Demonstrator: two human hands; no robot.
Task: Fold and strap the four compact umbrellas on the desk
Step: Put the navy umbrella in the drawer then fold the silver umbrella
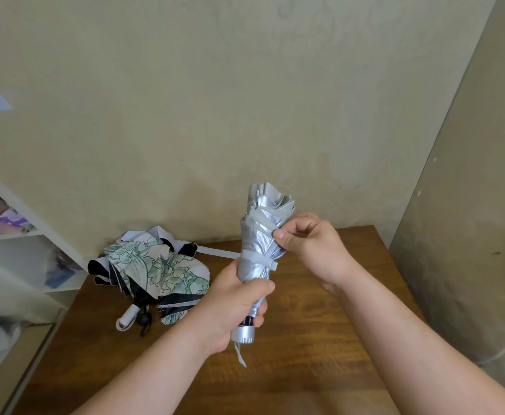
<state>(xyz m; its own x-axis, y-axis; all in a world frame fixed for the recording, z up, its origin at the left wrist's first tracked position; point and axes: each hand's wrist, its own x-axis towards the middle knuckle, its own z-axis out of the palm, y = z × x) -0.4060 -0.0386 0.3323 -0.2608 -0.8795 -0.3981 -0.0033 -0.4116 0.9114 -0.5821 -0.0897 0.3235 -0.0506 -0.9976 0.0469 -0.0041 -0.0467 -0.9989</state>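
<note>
The left hand point(236, 298) clenches the silver umbrella point(260, 250) near its handle, upright above the worktop point(320, 339); the right hand point(308, 244) pinches loose folds near the top. The strap point(258, 259) already circles it. Smoothing pleats 1 way should tidy it. The flowered umbrella point(152, 271) lies unfolded behind.

The folded silver compact umbrella point(258, 250) is shiny, crinkled cloth with a matt pale fabric strap point(260, 260) round it and a ribbed grey plastic handle point(243, 335). Left of it, the floral-printed umbrella point(152, 268) is matt cloth. Beneath both, the brown wooden desk point(320, 339) shows smooth grain with a low sheen.
</note>
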